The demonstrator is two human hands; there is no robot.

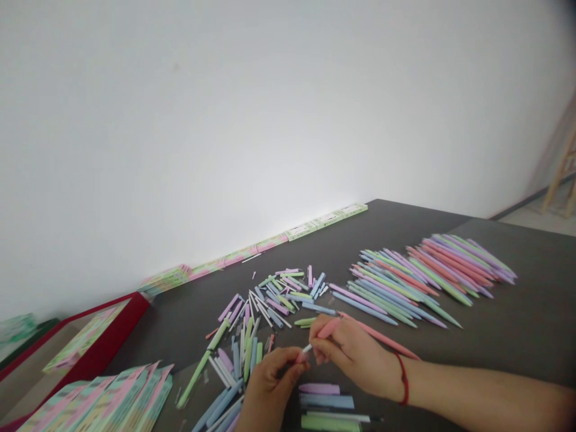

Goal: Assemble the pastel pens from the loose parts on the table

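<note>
Head view, looking down across a dark grey counter (508, 336). Left hand (270, 387) is closed to a tight pinch on a slim white pen tube (307, 348). Right hand (348, 354) is partly closed, its fingers curled around a pink pen barrel (328, 328). The white tube and pink barrel meet end to end, or nearly so, between the two hands; the fingers hide the exact join. A red cord bracelet (404, 379) circles the right wrist. A long salmon-pink pen (382, 339) runs out past the right hand toward the right.

Just beyond the hands sits a loose heap of pastel pen parts (270, 306) in lilac, blue, green and white, some crossing one another. Farther right, whole pastel pens (418, 282) lie in a long, fanned bank, their tips pointing mostly the same way. Near the bottom edge, below the hands, lilac, blue, white and green pen pieces (321, 402) lie side by side in a short row.

Bottom left, overlapping pastel card packs (99, 402) lie fanned out, beside a red-edged tray (90, 342) holding another pack. Green and pink cards (270, 241) line the far edge of the counter against a white wall (225, 120). Pale wooden legs (560, 174) stand at far right, on the floor beyond the counter.
</note>
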